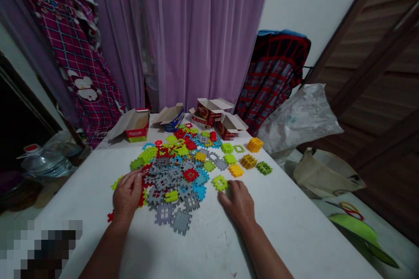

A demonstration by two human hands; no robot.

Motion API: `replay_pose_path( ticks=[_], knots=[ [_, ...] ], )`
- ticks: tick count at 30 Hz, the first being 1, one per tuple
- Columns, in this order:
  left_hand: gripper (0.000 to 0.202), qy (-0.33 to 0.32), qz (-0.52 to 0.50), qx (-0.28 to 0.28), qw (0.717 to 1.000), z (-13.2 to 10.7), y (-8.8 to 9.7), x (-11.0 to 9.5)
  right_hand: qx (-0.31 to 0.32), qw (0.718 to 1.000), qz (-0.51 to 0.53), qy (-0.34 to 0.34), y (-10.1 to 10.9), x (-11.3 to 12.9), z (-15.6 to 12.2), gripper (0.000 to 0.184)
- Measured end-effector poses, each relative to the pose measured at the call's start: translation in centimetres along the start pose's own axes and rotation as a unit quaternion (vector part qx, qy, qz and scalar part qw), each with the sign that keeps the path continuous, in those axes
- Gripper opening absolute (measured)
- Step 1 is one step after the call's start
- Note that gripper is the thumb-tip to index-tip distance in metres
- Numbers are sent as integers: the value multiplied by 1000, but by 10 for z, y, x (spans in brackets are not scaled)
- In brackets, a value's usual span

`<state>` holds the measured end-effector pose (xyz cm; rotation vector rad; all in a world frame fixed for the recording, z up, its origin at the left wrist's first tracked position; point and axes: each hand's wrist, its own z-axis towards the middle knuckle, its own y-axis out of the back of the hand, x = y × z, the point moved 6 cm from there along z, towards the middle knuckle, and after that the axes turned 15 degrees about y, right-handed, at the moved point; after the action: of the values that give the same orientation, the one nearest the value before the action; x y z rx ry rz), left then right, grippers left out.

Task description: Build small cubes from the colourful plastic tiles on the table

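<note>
A heap of interlocking plastic waffle tiles [170,170] in red, grey, blue, lime and yellow covers the middle of the white table [281,222]. My left hand [127,194] lies palm down on the heap's left edge, its fingers curled over the tiles. Whether it grips one, I cannot tell. My right hand [238,203] rests on the bare tabletop, fingers apart and empty. Its fingertips are next to a lime green tile [219,182]. Small stacks of joined tiles, such as an orange one [255,144] and a mustard one [248,161], stand right of the heap.
Several opened cardboard toy boxes [209,113] stand along the table's far edge, in front of a purple curtain [196,30]. A white plastic bag [299,117] lies beyond the right edge. A large plastic water bottle [46,161] stands on the floor to the left.
</note>
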<state>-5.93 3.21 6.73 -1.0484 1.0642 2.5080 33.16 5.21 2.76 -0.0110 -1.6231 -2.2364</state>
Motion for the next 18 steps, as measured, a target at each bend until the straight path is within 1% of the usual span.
replay_pose_path(
  ticks=[1, 3, 6, 8, 11, 15, 18],
  knots=[
    [36, 1, -1, 2, 1000, 0, 0, 0, -9, 1000, 7, -3, 3, -13, -7, 40],
    [37, 3, -1, 6, 1000, 0, -1, 1, -29, 999, -1, -43, 13, -44, -20, 42],
    [38, 7, 1, 7, 1000, 1, 0, 1, -9, 991, -27, -134, 29, -89, -29, 43],
    [37, 8, 1, 9, 1000, 1, 0, 1, 7, 985, -42, -166, 37, -107, -26, 45],
    [36, 8, 6, 14, 1000, 1, 0, 0, 26, 982, -55, -179, 42, -117, -17, 47],
    [37, 13, 13, 19, 1000, 1, -1, 2, 47, 979, -58, -188, 41, -120, -8, 47],
    [37, 14, 13, 19, 1000, 1, -1, 3, 47, 979, -55, -193, 40, -122, -6, 48]
  ],
)
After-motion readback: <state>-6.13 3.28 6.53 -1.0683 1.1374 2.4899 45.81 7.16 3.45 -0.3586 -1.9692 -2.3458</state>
